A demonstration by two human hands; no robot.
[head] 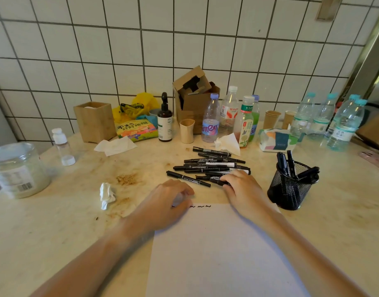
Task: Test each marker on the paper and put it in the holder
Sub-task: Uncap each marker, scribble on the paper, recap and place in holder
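A white sheet of paper (218, 254) lies in front of me with short black scribbles along its top edge. My left hand (169, 198) rests on the paper's top left corner, fingers loosely curled, holding nothing. Beyond the paper lies a pile of several black markers (208, 167). My right hand (242, 187) reaches into the near side of the pile and its fingers curl round one black marker (218, 182). A black mesh holder (290, 185) stands to the right with several markers in it.
Bottles, paper cups, a cardboard box, a tissue pack (276, 140) and a wooden box (94, 121) line the tiled wall. A large plastic jar (17, 170) sits far left. A crumpled tissue (107, 195) lies left of the paper.
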